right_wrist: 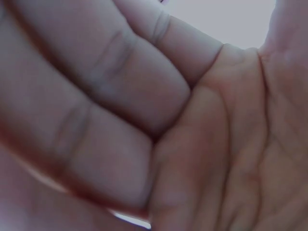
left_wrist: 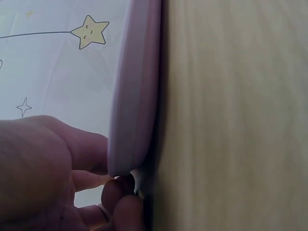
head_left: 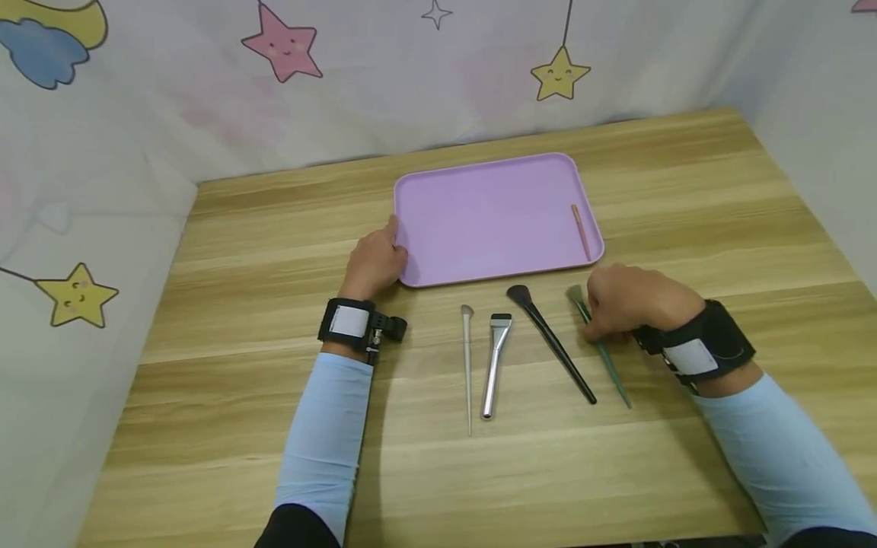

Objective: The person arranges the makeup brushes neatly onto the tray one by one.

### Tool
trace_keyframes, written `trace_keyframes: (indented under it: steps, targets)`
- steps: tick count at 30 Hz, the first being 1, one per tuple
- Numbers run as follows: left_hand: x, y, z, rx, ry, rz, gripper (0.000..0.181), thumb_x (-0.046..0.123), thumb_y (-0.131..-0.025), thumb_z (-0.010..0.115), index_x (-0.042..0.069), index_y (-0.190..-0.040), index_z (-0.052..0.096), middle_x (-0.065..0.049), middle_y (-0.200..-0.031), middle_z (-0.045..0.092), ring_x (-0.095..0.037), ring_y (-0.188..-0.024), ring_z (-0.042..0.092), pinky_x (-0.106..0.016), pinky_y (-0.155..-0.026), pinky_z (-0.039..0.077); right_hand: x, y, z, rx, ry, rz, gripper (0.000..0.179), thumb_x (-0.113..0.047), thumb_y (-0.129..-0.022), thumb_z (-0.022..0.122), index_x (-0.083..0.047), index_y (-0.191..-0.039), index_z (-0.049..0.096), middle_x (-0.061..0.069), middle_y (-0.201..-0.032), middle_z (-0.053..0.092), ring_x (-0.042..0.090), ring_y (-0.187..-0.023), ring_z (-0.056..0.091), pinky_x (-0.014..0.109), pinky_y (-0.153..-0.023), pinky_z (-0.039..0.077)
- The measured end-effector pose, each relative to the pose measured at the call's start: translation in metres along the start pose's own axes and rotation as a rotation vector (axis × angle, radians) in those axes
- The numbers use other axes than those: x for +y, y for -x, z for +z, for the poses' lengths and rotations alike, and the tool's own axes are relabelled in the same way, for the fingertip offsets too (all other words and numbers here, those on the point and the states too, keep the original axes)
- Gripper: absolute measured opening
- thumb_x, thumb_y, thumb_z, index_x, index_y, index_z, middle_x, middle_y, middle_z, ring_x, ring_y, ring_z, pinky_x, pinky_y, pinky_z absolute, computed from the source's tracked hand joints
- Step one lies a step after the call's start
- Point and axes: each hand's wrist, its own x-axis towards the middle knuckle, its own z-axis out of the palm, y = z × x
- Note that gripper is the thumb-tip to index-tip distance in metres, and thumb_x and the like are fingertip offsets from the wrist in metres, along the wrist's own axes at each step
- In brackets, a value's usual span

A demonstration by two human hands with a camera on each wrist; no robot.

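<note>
My left hand (head_left: pixel 373 262) grips the left edge of a light purple tray (head_left: pixel 486 217). In the left wrist view, the thumb lies against the tray's rim (left_wrist: pixel 134 96) and the other fingers curl by its corner. Over at the right, my right hand (head_left: pixel 633 297) pinches the handle of a green makeup brush (head_left: pixel 614 371), which lies slanted at the table. Its fingertips hide part of that handle. Curled fingers and the palm (right_wrist: pixel 207 144) fill the right wrist view, where the brush cannot be seen. A thin pink stick (head_left: pixel 581 232) lies inside the tray's right end.
Left of the green brush lie a black makeup brush (head_left: pixel 558 354), a silver flat-headed brush (head_left: pixel 495 365) and a slim pale brush (head_left: pixel 468 365). They are on the wooden table (head_left: pixel 240 342), in front of the tray. A printed white cloth (head_left: pixel 384 91) hangs behind.
</note>
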Motion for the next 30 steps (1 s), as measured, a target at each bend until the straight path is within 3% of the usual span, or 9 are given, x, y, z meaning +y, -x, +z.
trace_keyframes:
  steps: [11,17,23,30]
  targets:
    - [-0.001,-0.002,-0.002,0.000,0.019,-0.003,0.065,0.015,-0.100,0.045,0.003,-0.159,0.024,-0.018,-0.157,0.037,-0.033,-0.117,0.049,-0.045,-0.093,0.042,0.001,-0.003,-0.004,-0.004,-0.018,-0.068,0.023,-0.019,-0.077,0.074,-0.011,-0.056,0.067,-0.003,-0.049,0.060,0.013,-0.045,0.056,0.030,-0.048,0.046]
    - [0.001,-0.001,-0.001,-0.010,0.015,-0.002,0.065,0.016,-0.100,0.045,0.003,-0.159,0.024,-0.018,-0.157,0.037,-0.034,-0.116,0.049,-0.045,-0.093,0.043,0.005,0.001,-0.013,0.061,-0.132,-0.099,0.016,-0.013,-0.081,0.073,-0.007,-0.067,0.070,0.001,-0.055,0.063,0.017,-0.050,0.060,0.032,-0.050,0.048]
    - [0.003,-0.001,-0.001,-0.013,0.021,0.002,0.065,0.016,-0.100,0.045,0.003,-0.159,0.024,-0.019,-0.157,0.037,-0.034,-0.117,0.049,-0.046,-0.094,0.042,0.010,0.004,-0.020,0.106,-0.128,-0.073,0.019,-0.014,-0.084,0.069,-0.008,-0.066,0.070,0.000,-0.053,0.061,0.015,-0.049,0.057,0.031,-0.051,0.045]
    - [0.001,-0.001,0.000,-0.016,0.018,-0.005,0.065,0.015,-0.099,0.045,0.003,-0.159,0.024,-0.019,-0.156,0.039,-0.035,-0.114,0.050,-0.044,-0.087,0.044,0.011,0.004,-0.025,0.140,-0.156,-0.057,0.019,-0.015,-0.085,0.067,-0.007,-0.068,0.068,0.000,-0.055,0.063,0.017,-0.051,0.060,0.032,-0.053,0.047]
